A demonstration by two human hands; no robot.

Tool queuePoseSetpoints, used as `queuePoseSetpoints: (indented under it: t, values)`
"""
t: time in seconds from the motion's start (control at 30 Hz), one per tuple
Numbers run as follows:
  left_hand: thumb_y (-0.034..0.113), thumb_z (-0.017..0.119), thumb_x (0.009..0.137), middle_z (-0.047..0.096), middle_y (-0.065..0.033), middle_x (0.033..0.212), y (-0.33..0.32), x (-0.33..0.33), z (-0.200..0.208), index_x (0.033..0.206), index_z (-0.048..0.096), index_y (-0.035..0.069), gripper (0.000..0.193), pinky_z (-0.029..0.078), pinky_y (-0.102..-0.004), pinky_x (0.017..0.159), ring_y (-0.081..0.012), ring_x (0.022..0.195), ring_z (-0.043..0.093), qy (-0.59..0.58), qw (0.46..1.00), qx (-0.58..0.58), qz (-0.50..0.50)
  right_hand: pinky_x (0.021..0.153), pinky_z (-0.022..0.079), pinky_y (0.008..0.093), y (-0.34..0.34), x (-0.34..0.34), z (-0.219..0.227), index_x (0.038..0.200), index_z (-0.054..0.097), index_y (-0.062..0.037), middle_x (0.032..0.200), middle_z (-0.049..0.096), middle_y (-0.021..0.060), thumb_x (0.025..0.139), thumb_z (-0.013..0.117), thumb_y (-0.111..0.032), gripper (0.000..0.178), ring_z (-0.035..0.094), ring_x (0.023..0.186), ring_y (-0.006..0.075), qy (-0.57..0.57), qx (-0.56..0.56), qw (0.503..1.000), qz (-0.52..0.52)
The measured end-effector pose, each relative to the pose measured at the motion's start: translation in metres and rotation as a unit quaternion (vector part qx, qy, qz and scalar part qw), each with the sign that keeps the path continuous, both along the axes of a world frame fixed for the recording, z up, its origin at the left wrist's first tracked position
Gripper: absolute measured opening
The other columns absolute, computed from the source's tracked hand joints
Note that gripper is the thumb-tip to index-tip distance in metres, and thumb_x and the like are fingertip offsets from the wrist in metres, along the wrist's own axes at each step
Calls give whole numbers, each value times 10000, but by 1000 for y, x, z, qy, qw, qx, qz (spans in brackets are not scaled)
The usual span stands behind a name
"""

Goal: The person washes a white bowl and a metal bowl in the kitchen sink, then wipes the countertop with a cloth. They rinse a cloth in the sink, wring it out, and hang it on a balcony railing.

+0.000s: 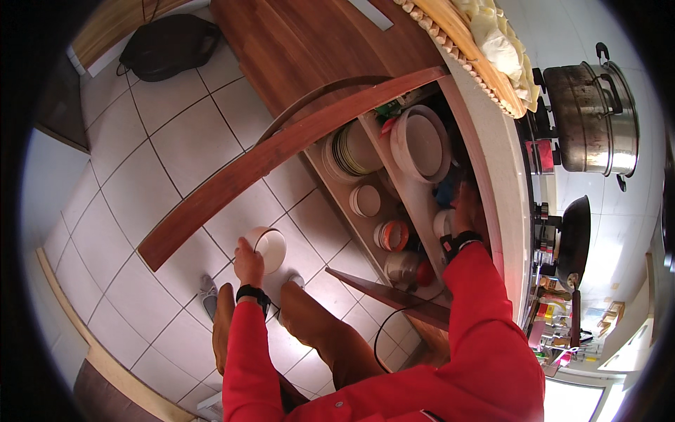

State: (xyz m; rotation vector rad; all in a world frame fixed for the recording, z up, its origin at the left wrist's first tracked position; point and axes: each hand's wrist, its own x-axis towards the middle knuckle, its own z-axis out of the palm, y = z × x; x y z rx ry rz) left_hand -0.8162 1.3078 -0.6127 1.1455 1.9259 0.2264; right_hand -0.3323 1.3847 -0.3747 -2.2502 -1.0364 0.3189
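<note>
Left hand [249,266] tight on 1 bowl [272,249], right hand [465,211], grip unclear, in cabinet [474,156] between 2 open doors [211,201]

The held bowl [271,251] is showing plain creamy white. Both sleeves [246,359] are showing bright red, the trousers [327,341] brown. The floor [165,162] is carrying a dark grid over pale tiles. Near the far edge of the cabinet [474,144], stacked plates [348,151] are showing greenish rims. Beyond the front edge of the counter [519,190], the pot [573,119] is gleaming silver, brown-stained; the pan [575,239] is looking black.
</note>
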Motion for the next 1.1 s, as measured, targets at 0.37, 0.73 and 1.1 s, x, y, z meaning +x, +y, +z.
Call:
queuePoseSetpoints:
  t: [0.37,0.73,1.1]
  values:
    - [95,543,784,611,-264,908,-5,26,-26,1066,431,51,307,479,-546,753,-463,863,595,17,997,6,-69,866,461,412,84,76,-52,1227,510,-20,1162,560,156,944,479,-313,409,564,1023,239,-483,-21,872,73]
    - [86,507,775,614,-249,950,1,32,-32,1040,451,58,272,476,-536,780,-452,896,591,-8,988,6,-153,862,459,401,124,88,-74,1213,520,-12,1156,570,155,929,505,-260,376,568,1020,237,-446,-6,895,30]
    - [131,491,754,622,-270,999,15,12,-23,1097,467,40,356,448,-525,851,-440,977,581,16,985,-58,-162,858,457,390,134,95,-76,1198,529,-5,1150,580,154,914,531,-206,348,571,1017,236,-396,15,918,10]
